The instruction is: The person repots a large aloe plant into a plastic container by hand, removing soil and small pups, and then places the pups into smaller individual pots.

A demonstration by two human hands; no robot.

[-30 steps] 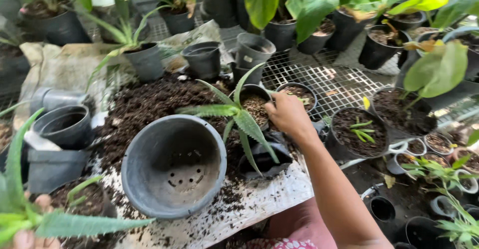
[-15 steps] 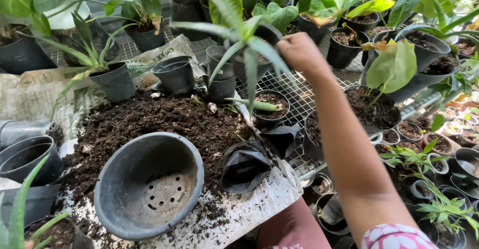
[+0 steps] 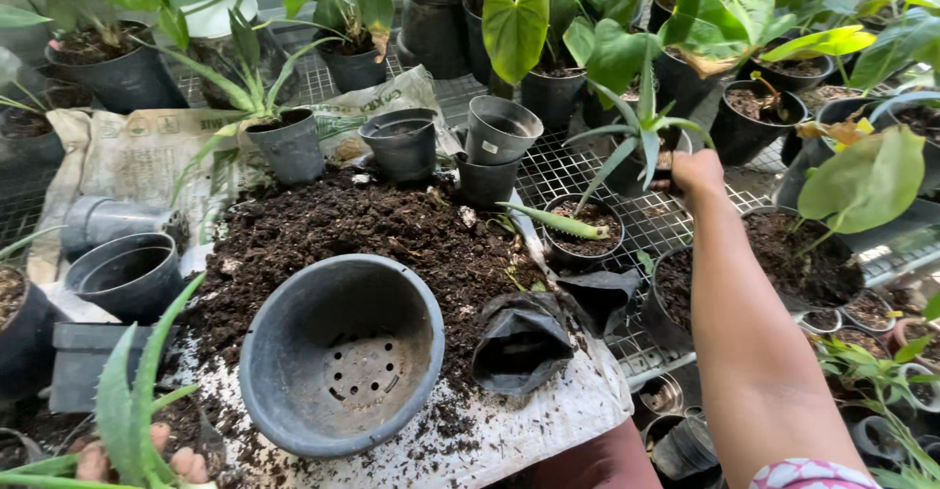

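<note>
At the near left edge, the left hand (image 3: 132, 462) shows only as fingertips at the base of an aloe plant (image 3: 132, 401). Its leaves hide most of the hand, so the fingers seem closed around the plant, though I cannot tell for sure.

Just beyond, in the middle, a large empty grey pot (image 3: 338, 352) lies tilted toward the camera on a white sheet (image 3: 548, 411) scattered with dirt. To its right a crumpled black plastic bag (image 3: 519, 347) lies open on the sheet. Behind both spreads a heap of dark soil (image 3: 343, 225). On the left, empty grey pots (image 3: 122, 274) lie stacked and tipped over.

The right arm (image 3: 759, 352) rises from the near right corner and stretches away, nearly straight, over the wire mesh bench (image 3: 587, 171). The right hand (image 3: 697, 173) is far out on the right, knuckles up, fingers curled shut on the rim of a small black pot (image 3: 641, 178) that carries a young aloe (image 3: 641, 132) with spreading pointed leaves. The pot sits at the mesh, among other potted plants, just past a small soil-filled pot (image 3: 585, 230).

Farther back, three empty grey pots (image 3: 446, 141) stand by the soil heap, and broad-leaved plants (image 3: 548, 29) in black pots line the far edge.
</note>
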